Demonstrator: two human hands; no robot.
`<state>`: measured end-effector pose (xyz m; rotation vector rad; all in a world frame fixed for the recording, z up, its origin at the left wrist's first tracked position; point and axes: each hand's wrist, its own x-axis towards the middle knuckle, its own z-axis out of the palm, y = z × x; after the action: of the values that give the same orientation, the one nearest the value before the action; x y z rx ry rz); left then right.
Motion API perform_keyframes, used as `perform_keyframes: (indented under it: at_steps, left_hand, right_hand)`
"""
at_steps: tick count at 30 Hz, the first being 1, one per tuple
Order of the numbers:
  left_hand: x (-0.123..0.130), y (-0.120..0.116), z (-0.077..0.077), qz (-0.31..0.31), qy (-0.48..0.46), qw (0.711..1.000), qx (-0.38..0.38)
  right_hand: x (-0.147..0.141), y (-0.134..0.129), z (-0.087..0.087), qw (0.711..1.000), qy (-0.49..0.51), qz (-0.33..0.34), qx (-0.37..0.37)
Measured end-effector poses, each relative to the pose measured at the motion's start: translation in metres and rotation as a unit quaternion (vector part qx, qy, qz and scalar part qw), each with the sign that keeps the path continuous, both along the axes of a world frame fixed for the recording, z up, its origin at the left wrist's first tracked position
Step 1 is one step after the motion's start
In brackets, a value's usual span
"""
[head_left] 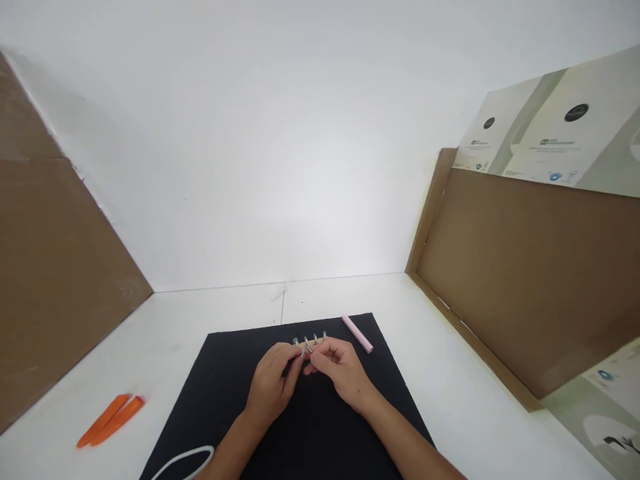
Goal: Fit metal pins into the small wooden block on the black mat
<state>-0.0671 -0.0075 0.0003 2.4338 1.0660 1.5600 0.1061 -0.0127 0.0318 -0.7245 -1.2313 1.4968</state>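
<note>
Bright diffuse lt, faint shadows, edges warped.

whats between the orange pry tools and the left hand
In the head view, a strip of white tabletop and then the black mat lie between the orange pry tools and the left hand.

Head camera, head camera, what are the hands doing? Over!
Left hand and right hand together at small bolts. Bolts in a row on black mat. Pink bar beside the row. Over.
</note>
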Motion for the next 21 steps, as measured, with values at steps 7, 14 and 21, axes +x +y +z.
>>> perform_keyframes:
  at_steps: [7, 14, 21]
  left_hand:
    - [-0.0001, 0.0, 0.0004, 0.001, 0.001, 1.0, -0.001]
    - [0.0004, -0.0005, 0.002, 0.007, -0.002, 1.0, 0.008]
    - [0.001, -0.0005, 0.0027, 0.006, 0.004, 1.0, 0.002]
  right_hand:
    - [0.0, -0.0012, 0.0024, 1.0, 0.004, -0.001, -0.013]
    - [0.0011, -0.0011, -0.0024, 1.0, -0.001, 0.0, 0.01]
    - [0.0003, 0.0001, 0.0018, 0.999, -0.023, -0.023, 0.003]
